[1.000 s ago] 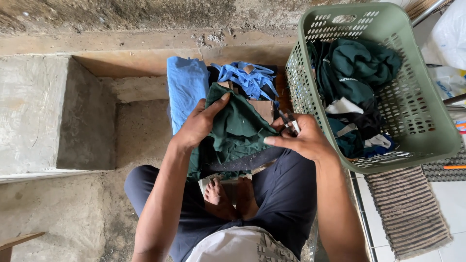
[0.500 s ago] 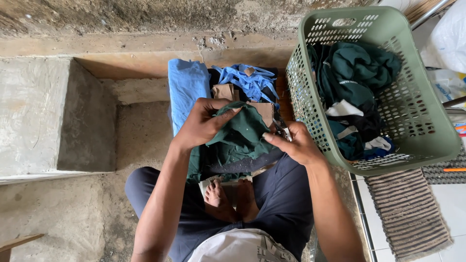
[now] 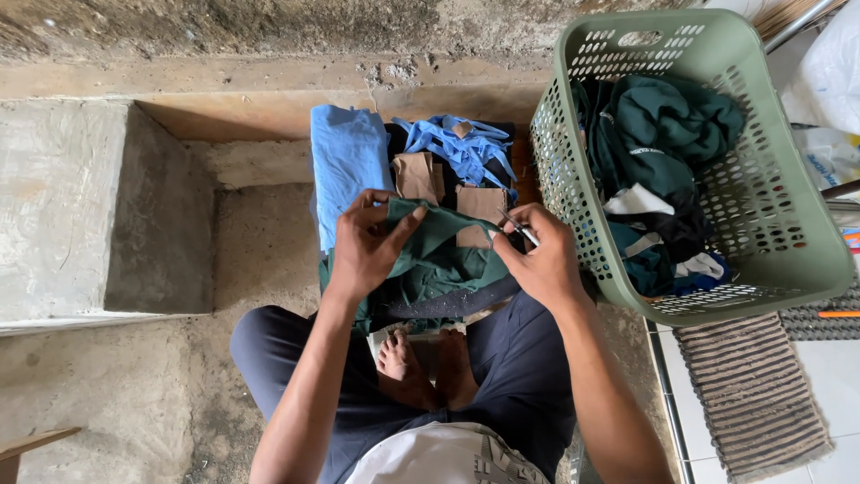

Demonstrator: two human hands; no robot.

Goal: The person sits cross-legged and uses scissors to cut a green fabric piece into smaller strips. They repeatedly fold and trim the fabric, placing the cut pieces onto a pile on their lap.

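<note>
A dark green garment [image 3: 428, 269] lies over my crossed legs. My left hand [image 3: 369, 242] pinches its upper edge on the left. My right hand [image 3: 537, 260] grips the same edge on the right, and a thin metal tool pokes out between its fingers. The edge is stretched taut between both hands. Beyond the garment lie a folded blue cloth [image 3: 348, 166], a crumpled blue garment [image 3: 466, 143] and brown pieces [image 3: 419, 175].
A green plastic laundry basket [image 3: 788, 242] full of dark green and black clothes stands at the right. A concrete block [image 3: 81, 206] rises at the left, a rough wall runs behind. A striped mat [image 3: 761, 394] lies on white tiles at the lower right.
My hands have drawn the garment's edge up and apart, pulling it taut. The left hand shifted from lying flat on the cloth to pinching it.
</note>
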